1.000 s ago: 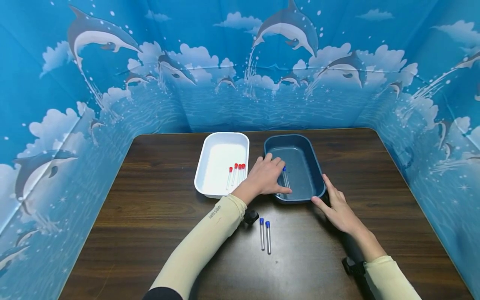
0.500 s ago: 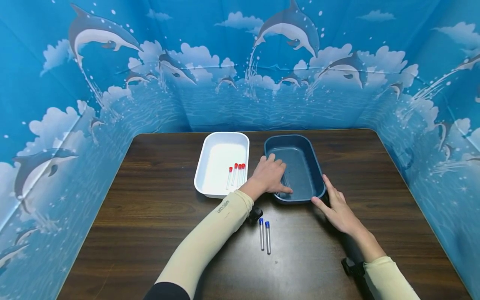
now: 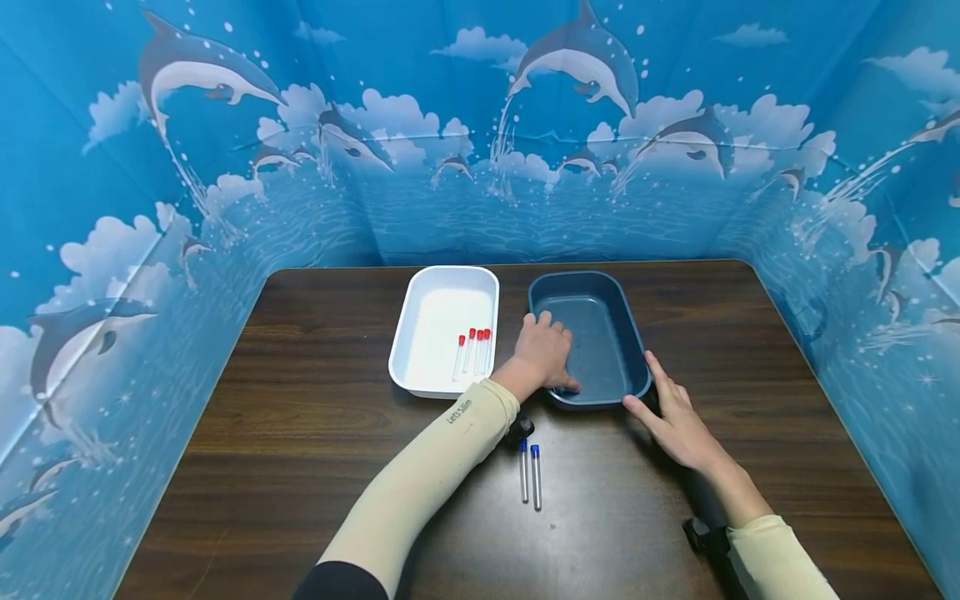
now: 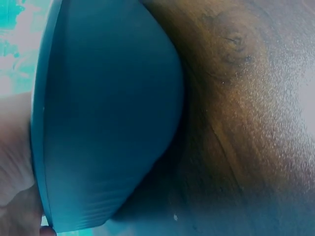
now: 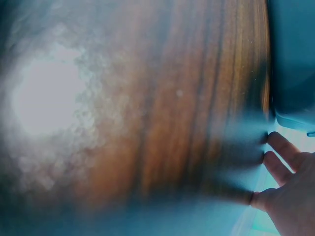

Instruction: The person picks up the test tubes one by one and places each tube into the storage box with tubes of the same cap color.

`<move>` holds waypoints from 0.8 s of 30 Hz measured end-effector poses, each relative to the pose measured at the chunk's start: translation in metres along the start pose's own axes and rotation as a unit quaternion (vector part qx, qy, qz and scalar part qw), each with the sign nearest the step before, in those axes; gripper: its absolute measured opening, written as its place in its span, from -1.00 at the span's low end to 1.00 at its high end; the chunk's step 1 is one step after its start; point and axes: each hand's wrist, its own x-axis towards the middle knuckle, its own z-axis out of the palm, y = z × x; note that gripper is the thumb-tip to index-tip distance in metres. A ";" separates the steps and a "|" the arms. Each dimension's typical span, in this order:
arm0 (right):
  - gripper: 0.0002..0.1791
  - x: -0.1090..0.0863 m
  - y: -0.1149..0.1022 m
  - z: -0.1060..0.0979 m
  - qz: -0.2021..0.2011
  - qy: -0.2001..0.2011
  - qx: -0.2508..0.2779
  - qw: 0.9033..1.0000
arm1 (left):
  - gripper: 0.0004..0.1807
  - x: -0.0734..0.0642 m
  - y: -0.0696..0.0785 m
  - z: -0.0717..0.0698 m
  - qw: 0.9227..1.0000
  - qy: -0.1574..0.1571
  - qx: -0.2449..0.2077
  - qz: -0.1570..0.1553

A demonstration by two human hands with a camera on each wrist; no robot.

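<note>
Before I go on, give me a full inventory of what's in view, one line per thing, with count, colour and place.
white tray: 1, white, table's far side, left of the dark tray
dark tray: 1, dark blue, right of the white tray; inside partly hidden
red-capped tubes: 4, clear with red caps, in the white tray
blue-capped tubes: 2, clear with blue caps, on the table, nearer than the trays
table: 1, brown wood-grain, under everything
backdrop: blue with dolphins and clouds, behind and at both sides
sleeves: 2, pale yellow, on the forearms
wrist devices: 2, black, at the wrists
hands: 2, bare; left hand over the dark tray's left side, right hand at its near right corner
</note>
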 end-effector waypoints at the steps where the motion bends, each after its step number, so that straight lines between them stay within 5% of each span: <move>1: -0.07 0.000 0.000 0.000 0.000 0.000 0.000 1.000 | 0.01 0.000 0.001 0.000 1.000 -0.004 0.003 -0.001; 24: -0.07 -0.001 0.002 0.001 -0.004 0.002 0.001 1.000 | 0.01 0.000 0.004 0.000 1.000 -0.013 0.002 -0.011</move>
